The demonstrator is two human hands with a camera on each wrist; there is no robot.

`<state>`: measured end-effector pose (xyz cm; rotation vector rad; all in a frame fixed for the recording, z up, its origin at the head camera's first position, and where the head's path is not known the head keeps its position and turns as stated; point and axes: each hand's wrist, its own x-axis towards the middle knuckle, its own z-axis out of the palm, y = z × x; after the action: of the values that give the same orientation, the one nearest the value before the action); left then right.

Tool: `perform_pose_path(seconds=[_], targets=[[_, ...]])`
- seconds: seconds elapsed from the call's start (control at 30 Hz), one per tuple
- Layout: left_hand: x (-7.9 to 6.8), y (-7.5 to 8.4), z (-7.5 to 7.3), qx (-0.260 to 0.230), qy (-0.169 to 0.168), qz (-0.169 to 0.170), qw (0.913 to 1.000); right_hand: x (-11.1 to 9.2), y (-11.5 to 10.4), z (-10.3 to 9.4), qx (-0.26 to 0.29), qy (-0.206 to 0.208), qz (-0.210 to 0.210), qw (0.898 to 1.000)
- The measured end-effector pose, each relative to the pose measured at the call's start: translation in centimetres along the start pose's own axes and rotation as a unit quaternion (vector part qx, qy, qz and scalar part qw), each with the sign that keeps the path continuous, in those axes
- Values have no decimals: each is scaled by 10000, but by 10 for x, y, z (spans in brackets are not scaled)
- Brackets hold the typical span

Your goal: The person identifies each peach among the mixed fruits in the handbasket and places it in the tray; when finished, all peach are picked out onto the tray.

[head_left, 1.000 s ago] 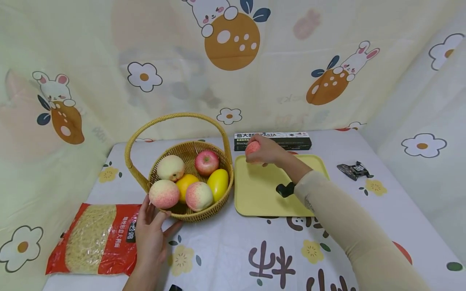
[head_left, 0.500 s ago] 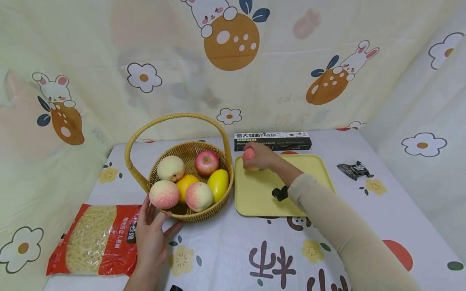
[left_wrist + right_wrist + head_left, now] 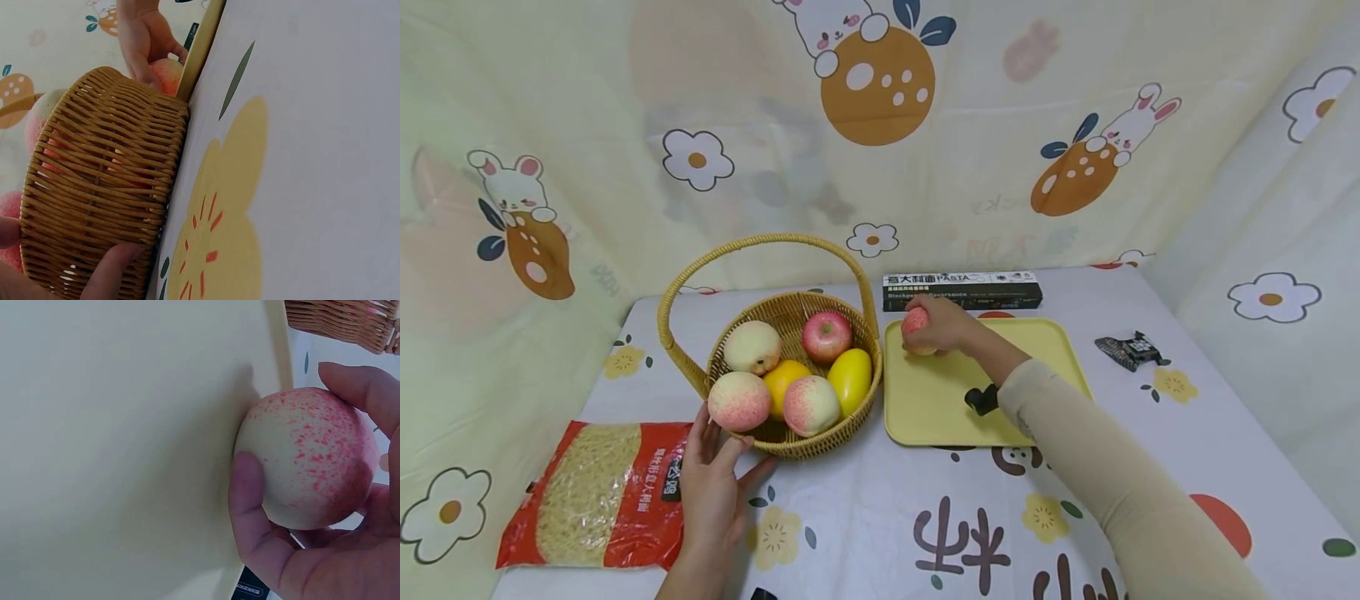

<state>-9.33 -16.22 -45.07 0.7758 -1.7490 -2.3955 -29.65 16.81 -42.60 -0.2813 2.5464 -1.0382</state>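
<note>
My right hand (image 3: 942,325) grips a pink-and-white peach (image 3: 916,327) above the far left corner of a yellow tray (image 3: 925,417). In the right wrist view the thumb and fingers curl around this peach (image 3: 306,456), low by the tray surface. My left hand (image 3: 711,483) rests against the near left side of a wicker basket (image 3: 827,442), fingers spread; the left wrist view shows a fingertip on the woven wall (image 3: 100,187). Inside lie several fruits: peaches (image 3: 739,402), a red apple (image 3: 826,336), an orange fruit (image 3: 784,383) and a yellow oval fruit (image 3: 850,383).
A red bag of pasta (image 3: 595,492) lies left of the left hand. Behind the tray stands a black-and-white pasta box (image 3: 962,292). A small black packet (image 3: 1131,351) is at the right. The basket's tall handle (image 3: 760,240) arches above its fruits.
My right hand has brought the peach down toward the tray and slightly nearer to me, then almost stopped. The left hand and the basket have stayed in place.
</note>
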Motion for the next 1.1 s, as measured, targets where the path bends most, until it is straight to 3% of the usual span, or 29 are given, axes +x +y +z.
perform_pose_path(seconds=[0.3, 0.47, 0.57, 0.83, 1.1], targets=[[0, 0, 1, 40, 56, -7, 10000, -14, -9, -11, -205, 60, -72, 9997], [0, 0, 1, 56, 39, -43, 10000, -37, -22, -26, -857, 343, -393, 9950], [0, -1, 1, 43, 42, -7, 10000, -56, -29, -35, -981, 527, -494, 9926], [1, 0, 1, 54, 66, -33, 10000, -103, -26, -47, -70, 613, -311, 9976], [0, 0, 1, 16, 51, -39, 10000, -141, -14, -55, 651, 716, -416, 9944]])
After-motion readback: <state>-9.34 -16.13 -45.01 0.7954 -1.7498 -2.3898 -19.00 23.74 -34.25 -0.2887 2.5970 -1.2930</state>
